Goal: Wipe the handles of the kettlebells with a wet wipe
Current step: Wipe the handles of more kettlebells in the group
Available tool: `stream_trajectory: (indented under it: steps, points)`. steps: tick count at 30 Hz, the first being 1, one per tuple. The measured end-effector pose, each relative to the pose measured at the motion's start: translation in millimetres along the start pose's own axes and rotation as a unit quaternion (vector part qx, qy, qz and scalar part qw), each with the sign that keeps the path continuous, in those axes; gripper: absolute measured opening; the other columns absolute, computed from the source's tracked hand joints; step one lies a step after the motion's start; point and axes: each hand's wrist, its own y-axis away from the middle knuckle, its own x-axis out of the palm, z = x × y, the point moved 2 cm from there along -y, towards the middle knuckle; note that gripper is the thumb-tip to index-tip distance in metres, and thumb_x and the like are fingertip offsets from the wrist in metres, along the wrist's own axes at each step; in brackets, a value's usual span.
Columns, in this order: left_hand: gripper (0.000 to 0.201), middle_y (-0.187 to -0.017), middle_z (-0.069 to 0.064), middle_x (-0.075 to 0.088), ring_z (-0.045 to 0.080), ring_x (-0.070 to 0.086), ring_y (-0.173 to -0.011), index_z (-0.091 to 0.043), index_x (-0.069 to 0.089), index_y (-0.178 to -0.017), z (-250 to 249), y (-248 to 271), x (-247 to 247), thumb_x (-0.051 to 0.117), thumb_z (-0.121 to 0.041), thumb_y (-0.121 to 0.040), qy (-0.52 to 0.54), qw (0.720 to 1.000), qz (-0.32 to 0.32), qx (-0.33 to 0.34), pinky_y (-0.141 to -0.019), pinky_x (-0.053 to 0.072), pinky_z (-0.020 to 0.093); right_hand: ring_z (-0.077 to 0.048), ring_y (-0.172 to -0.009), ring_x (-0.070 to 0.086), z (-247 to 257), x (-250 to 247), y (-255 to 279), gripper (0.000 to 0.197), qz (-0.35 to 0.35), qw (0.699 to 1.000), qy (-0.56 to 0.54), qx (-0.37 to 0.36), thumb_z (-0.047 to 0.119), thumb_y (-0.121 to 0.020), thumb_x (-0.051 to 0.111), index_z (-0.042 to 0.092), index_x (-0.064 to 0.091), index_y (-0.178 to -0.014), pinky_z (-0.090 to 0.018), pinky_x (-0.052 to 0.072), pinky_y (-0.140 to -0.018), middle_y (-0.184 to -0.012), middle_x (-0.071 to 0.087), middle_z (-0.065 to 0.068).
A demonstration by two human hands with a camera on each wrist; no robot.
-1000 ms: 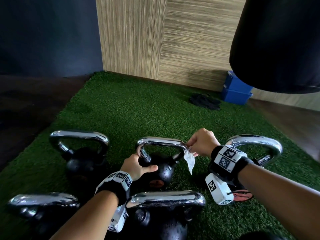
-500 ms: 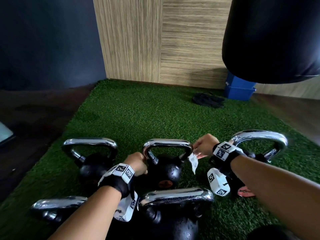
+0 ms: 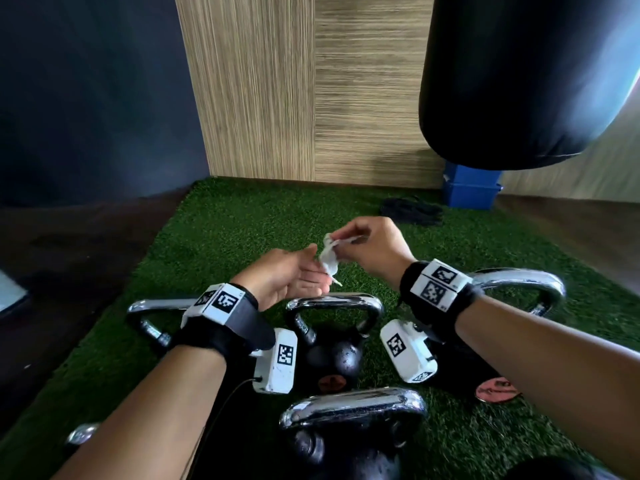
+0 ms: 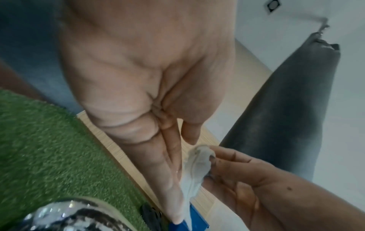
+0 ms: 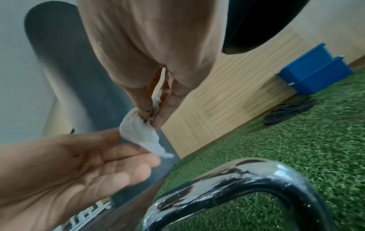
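Observation:
Several black kettlebells with chrome handles stand on green turf; the middle kettlebell (image 3: 332, 355) has its handle (image 3: 334, 301) just below my hands. My right hand (image 3: 367, 251) is raised above it and pinches a crumpled white wet wipe (image 3: 329, 261) (image 5: 142, 132) (image 4: 195, 168) between thumb and fingertips. My left hand (image 3: 294, 277) is held palm up beside it, fingers straight, with the wipe's lower end hanging against its fingertips. Another kettlebell (image 3: 346, 441) stands nearest me, one (image 3: 512, 289) to the right, one (image 3: 156, 313) to the left.
A black punching bag (image 3: 519, 81) hangs at the upper right. A blue bin (image 3: 471, 192) and a dark bundle (image 3: 412, 211) lie at the turf's far edge by the wood-panel wall (image 3: 311, 98). Dark floor borders the turf (image 3: 225, 237) on the left.
Both hands have lifted off the middle kettlebell's handle and met above it. My left hand let go of the handle and opened palm up under the wipe.

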Motion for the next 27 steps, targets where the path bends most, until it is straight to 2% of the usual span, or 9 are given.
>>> stream_trajectory:
  steps: [3, 6, 8, 11, 14, 18, 21, 24, 27]
  points:
    - [0.046, -0.095, 0.029, 0.077, 0.028, 0.079, -0.077, 0.009, 0.070, -0.105, 8, 0, -1, 0.056, -0.035, -0.104, 0.063, 0.998, 0.027, -0.004, -0.064, 0.065, 0.027, -0.018, -0.084, 0.075, 4, 15, 2, 0.021, 0.016, 1.000, -0.003, -0.020, 0.006, -0.073, 0.085, 0.024, 0.077, -0.077, -0.041, 0.063, -0.081, -0.085, 0.079, 0.002]
    - [0.037, -0.107, 0.030, 0.074, 0.027, 0.079, -0.082, 0.010, 0.068, -0.114, 11, -1, -8, 0.059, -0.024, -0.103, 0.151, 0.988, 0.042, -0.005, -0.072, 0.065, 0.028, -0.011, -0.077, 0.073, -1, 19, 3, 0.014, 0.018, 0.999, 0.021, -0.016, 0.014, -0.070, 0.089, 0.020, 0.078, -0.078, -0.035, 0.063, -0.077, -0.079, 0.078, 0.005]
    - [0.028, -0.104, 0.026, 0.076, 0.024, 0.079, -0.080, 0.010, 0.069, -0.113, 11, -3, -12, 0.063, -0.014, -0.100, 0.165, 0.986, 0.034, 0.007, -0.067, 0.065, 0.024, -0.006, -0.070, 0.070, -7, 19, 4, 0.016, 0.027, 0.999, 0.029, -0.014, 0.016, -0.067, 0.091, 0.018, 0.079, -0.077, -0.027, 0.060, -0.071, -0.076, 0.077, 0.005]
    - [0.014, -0.096, 0.015, 0.077, 0.016, 0.077, -0.075, 0.004, 0.071, -0.108, 12, -6, -11, 0.065, -0.002, -0.097, 0.101, 0.993, 0.017, 0.053, -0.065, 0.062, 0.019, 0.002, -0.064, 0.064, -15, 19, 5, 0.017, 0.062, 0.997, 0.039, -0.007, 0.015, -0.066, 0.091, 0.021, 0.080, -0.077, -0.020, 0.055, -0.066, -0.075, 0.077, 0.008]
    - [0.014, -0.097, 0.002, 0.080, 0.009, 0.076, -0.086, -0.011, 0.077, -0.105, 14, -10, -15, 0.074, -0.006, -0.092, -0.050, 0.990, -0.006, 0.133, -0.071, 0.059, 0.016, 0.004, -0.050, 0.054, -32, 9, 4, 0.027, 0.091, 0.992, 0.086, 0.024, 0.007, -0.077, 0.079, 0.033, 0.080, -0.078, -0.014, 0.044, -0.048, -0.068, 0.074, 0.017]
    - [0.019, -0.096, -0.022, 0.079, -0.018, 0.066, -0.084, -0.036, 0.081, -0.101, 16, -8, -21, 0.082, -0.025, -0.087, -0.362, 0.896, -0.084, 0.241, -0.076, 0.051, 0.008, 0.003, -0.064, 0.061, -69, -17, 6, 0.026, -0.004, 0.972, 0.200, 0.119, 0.009, -0.089, 0.063, 0.028, 0.080, -0.083, -0.010, 0.043, -0.050, -0.083, 0.074, 0.013]
    - [0.020, -0.102, -0.014, 0.080, -0.025, 0.058, -0.071, -0.033, 0.082, -0.103, 26, -5, -7, 0.080, -0.020, -0.088, -0.441, 0.847, -0.068, 0.290, -0.070, 0.049, 0.004, 0.002, -0.042, 0.050, -101, -21, 13, 0.018, 0.092, 0.928, 0.285, 0.223, 0.009, -0.092, 0.060, 0.011, 0.077, -0.092, -0.014, 0.038, -0.039, -0.065, 0.064, 0.003]
    - [0.023, -0.108, -0.002, 0.079, -0.009, 0.056, -0.071, -0.028, 0.080, -0.114, 35, -1, 7, 0.073, -0.018, -0.094, -0.505, 0.800, -0.076, 0.314, -0.069, 0.041, 0.004, -0.006, -0.038, 0.049, -124, -7, 27, 0.017, 0.273, 0.892, 0.207, 0.294, -0.005, -0.093, 0.053, 0.005, 0.066, -0.090, -0.019, 0.040, -0.039, -0.056, 0.060, -0.004]
    - [0.024, -0.105, 0.004, 0.079, 0.020, 0.063, -0.094, -0.023, 0.080, -0.112, 41, 1, 19, 0.062, -0.020, -0.097, -0.537, 0.774, -0.077, 0.326, -0.095, 0.052, 0.030, -0.015, -0.051, 0.056, -140, 4, 36, 0.022, 0.292, 0.909, 0.108, 0.279, -0.008, -0.081, 0.073, 0.004, 0.071, -0.099, -0.024, 0.048, -0.048, -0.064, 0.067, -0.008]
